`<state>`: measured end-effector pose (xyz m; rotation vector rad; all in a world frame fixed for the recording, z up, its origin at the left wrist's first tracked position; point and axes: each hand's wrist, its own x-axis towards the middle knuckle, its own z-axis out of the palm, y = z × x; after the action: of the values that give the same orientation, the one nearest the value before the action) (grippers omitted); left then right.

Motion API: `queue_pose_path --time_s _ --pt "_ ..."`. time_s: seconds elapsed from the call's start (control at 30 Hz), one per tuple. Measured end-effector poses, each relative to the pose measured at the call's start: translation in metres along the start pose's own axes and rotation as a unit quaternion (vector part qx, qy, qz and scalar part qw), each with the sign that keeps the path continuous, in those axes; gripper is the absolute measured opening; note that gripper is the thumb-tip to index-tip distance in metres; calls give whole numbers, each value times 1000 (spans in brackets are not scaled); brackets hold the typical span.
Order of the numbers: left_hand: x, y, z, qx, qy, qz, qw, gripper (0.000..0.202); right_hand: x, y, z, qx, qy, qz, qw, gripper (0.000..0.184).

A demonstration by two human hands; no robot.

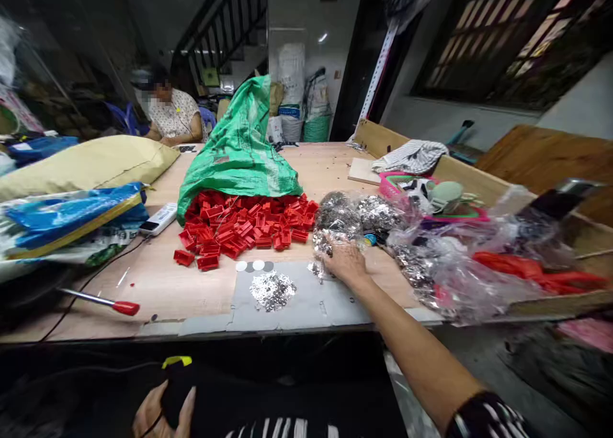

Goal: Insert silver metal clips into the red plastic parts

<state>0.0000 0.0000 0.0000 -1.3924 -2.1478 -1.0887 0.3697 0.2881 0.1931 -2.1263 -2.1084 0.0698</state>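
Head view: bagged metal pieces (pixel 338 213) lay just beyond, touching our closer, half-curled right hand (pixel 347 263); left hand (pixel 160 417) half-open; holds unclear.

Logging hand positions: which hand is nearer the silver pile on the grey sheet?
Right. The right hand is just right of the silver pile; the left hand is off the table, lower left.

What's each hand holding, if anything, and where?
Left hand seems to grip a dark object below its yellow end. Right hand: at the bag of silver pieces, hold unclear.
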Motion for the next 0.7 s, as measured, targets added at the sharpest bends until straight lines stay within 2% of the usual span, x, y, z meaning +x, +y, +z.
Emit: queue_pose_path --time_s 0.1,0.23,0.43,0.6,0.7 --pt "-3 11 -7 -15 -42 -40 998 38 5 -3 4 4 6 4 1000 64" --pt "-5 14 -10 -24 -66 -68 995 35 6 3 5 17 34 3 999 48" --pt "0 15 -10 26 -50 -36 998 52 1 16 5 28 68 24 997 46" --pt "6 25 -16 23 -61 -37 997 60 0 10 10 28 81 21 996 57" --pt "7 26 -18 28 -73 -29 997 62 2 4 11 37 79 -1 996 50"
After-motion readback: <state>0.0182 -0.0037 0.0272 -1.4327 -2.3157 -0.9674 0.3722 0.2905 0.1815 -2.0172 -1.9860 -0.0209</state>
